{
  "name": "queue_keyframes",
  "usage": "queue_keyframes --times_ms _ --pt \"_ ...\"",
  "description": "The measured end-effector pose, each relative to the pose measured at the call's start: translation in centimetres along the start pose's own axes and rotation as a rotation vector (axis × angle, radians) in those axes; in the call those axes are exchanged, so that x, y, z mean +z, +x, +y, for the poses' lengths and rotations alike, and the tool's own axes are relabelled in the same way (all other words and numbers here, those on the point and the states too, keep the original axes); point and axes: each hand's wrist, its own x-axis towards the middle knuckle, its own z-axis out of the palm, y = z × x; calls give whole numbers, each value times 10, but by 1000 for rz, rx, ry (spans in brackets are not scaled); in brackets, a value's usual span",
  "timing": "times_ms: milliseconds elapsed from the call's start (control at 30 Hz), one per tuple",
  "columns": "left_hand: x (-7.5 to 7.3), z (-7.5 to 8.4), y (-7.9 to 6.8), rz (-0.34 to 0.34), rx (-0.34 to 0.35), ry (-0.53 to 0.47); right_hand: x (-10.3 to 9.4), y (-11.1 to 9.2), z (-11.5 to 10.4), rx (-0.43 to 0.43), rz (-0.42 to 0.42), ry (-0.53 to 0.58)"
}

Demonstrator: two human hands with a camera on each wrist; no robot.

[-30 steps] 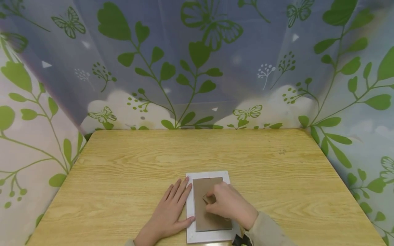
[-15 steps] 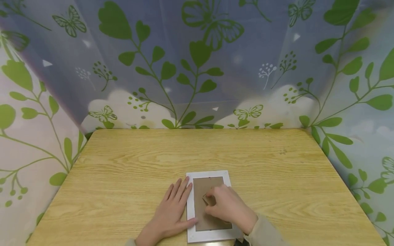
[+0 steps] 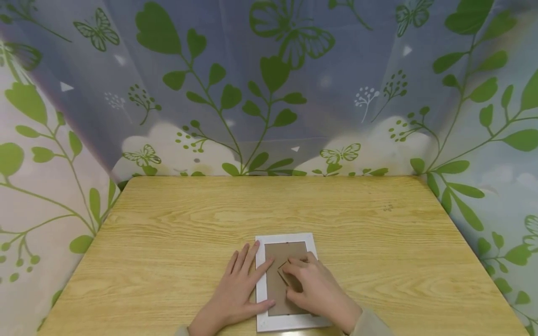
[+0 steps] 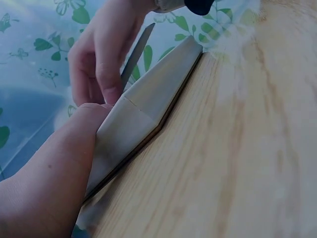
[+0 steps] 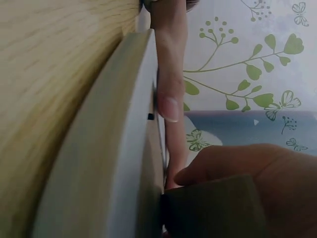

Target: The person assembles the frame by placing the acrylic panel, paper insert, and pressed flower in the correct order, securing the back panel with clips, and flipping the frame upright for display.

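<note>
A white picture frame (image 3: 290, 323) lies back side up on the table, with its brown backing board (image 3: 275, 249) showing. From the board a brown easel stand (image 5: 213, 208) tilts up at an angle. My right hand (image 3: 317, 287) pinches this stand with curled fingers, and its palm hides part of it. My left hand (image 3: 235, 289) lies spread along the frame's left side, fingers straight, with forefinger and thumb reaching over the border onto the board. In the left wrist view, the stand (image 4: 136, 59) rises as a thin strip beside my right fingers.
The wood-grain table (image 3: 176, 224) stretches behind and to both sides of the frame. Cloth curtains (image 3: 201, 93) printed with green leaves and butterflies hang along its back, left and right edges.
My left forefinger has moved from the frame's edge onto the board, and the thumb has slid slightly inward. My right hand has shifted a little right and its fingers have spread somewhat.
</note>
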Motion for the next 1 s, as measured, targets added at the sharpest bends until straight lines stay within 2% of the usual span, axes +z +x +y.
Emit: queue_keyframes --times_ms 233,433,600,767,1000 --pt "1 -1 0 7 -1 -17 4 -10 15 -42 -45 20" --pt "1 -2 -1 11 7 -20 9 -15 29 -48 -126 -26" --pt "0 -2 0 5 8 -28 14 -16 37 -64 -152 -38" --pt "1 -2 2 -10 8 -23 18 -16 39 -86 -134 -37" --pt "1 0 4 -32 -20 -36 24 -15 38 -115 -86 -95"
